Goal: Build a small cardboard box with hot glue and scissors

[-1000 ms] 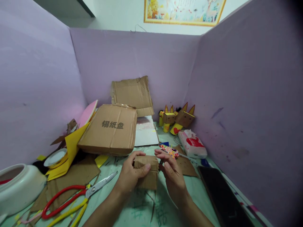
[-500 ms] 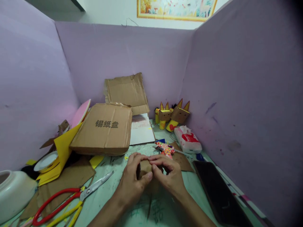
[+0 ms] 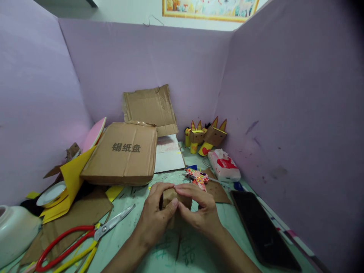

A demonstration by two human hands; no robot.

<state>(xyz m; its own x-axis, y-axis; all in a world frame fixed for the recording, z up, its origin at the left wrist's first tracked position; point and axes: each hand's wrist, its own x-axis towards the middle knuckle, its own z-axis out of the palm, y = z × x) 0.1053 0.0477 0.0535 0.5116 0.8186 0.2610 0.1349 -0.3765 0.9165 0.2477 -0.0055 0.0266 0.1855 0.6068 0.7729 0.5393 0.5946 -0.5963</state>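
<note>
Near the front middle of the green table, a small brown cardboard piece (image 3: 170, 195) is held between both hands. My left hand (image 3: 155, 214) wraps its left side, thumb on the near face and fingers over the top. From the right, my right hand (image 3: 201, 210) grips it with fingers along the top edge and thumb close to the left thumb. The fingertips of both hands meet at the top. The piece's underside is partly hidden by the hands.
Red-and-yellow-handled scissors (image 3: 95, 232) lie at left, beside a white pot (image 3: 17, 231). A large cardboard box (image 3: 122, 153) stands behind. At right are a black phone (image 3: 263, 229), a tissue pack (image 3: 224, 165), patterned paper (image 3: 197, 177) and cardboard figures (image 3: 213, 136).
The right fingers have spread flatter along the top of the cardboard piece, and the hands sit slightly closer together. The whole view has shifted a little.
</note>
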